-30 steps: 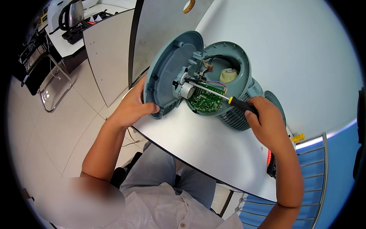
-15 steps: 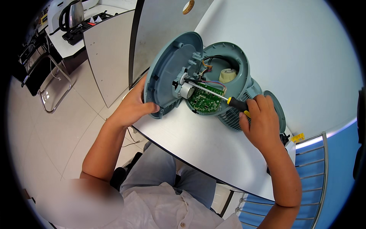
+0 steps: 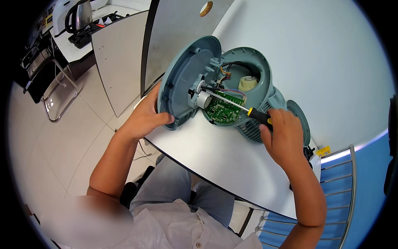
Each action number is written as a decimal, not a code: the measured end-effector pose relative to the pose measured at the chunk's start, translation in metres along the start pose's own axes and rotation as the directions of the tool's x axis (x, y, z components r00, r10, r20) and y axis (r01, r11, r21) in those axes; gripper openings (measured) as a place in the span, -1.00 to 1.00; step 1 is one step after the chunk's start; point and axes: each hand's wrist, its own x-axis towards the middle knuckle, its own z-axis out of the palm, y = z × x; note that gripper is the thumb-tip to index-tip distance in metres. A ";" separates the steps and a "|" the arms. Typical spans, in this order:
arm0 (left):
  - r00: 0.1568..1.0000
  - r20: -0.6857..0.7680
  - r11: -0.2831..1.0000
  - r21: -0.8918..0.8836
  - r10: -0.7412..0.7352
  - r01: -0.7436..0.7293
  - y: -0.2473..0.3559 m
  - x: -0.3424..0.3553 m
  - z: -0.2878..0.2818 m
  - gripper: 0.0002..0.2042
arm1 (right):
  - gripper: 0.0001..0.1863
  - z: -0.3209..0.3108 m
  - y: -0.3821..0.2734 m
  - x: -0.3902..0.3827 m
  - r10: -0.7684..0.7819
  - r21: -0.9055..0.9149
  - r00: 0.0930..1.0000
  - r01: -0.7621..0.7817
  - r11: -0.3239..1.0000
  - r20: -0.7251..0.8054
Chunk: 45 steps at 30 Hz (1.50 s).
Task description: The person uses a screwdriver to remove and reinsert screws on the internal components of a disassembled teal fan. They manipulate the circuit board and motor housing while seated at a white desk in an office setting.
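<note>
My left hand (image 3: 148,116) grips the rim of a round grey-green plastic cover (image 3: 182,74), which is tilted up on its edge with its inner side facing right. My right hand (image 3: 284,135) is closed on the black and yellow handle of a screwdriver (image 3: 259,115). The screwdriver's shaft runs leftward over a green circuit board (image 3: 224,109), its tip at a small silver motor (image 3: 202,99) mounted inside the cover. Behind the board lies the open round housing (image 3: 265,68) of the appliance, with coloured wires and a cream-coloured part (image 3: 248,84) inside.
The appliance rests on a white table (image 3: 195,149) against a pale wall. A grey panel (image 3: 174,41) stands behind the cover. Metal rails (image 3: 338,195) are at the right. Far left are a chair (image 3: 54,91) and a kettle (image 3: 81,16) on another table.
Both hands keep their grips. The screwdriver and my right hand have shifted very slightly; its tip stays at the motor.
</note>
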 end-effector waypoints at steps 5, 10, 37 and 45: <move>1.000 0.003 0.999 -0.025 -0.022 0.022 0.002 0.000 0.001 -0.11 | -0.65 -0.004 0.000 0.001 -0.046 -0.124 0.998 0.041 0.991 -0.037; 1.000 0.005 1.000 -0.014 -0.009 0.009 0.002 0.000 0.002 -0.11 | -0.59 -0.001 0.003 0.008 -0.063 -0.147 0.994 0.049 0.988 -0.090; 0.998 0.018 0.998 -0.021 0.057 -0.057 -0.006 0.002 -0.001 -0.10 | -0.68 -0.003 -0.001 0.011 0.019 -0.166 1.000 -0.017 0.986 0.011; 0.999 0.023 0.999 -0.027 0.040 -0.040 -0.005 0.001 -0.001 -0.11 | -0.72 -0.007 -0.002 0.005 0.062 -0.009 0.991 -0.061 0.998 0.116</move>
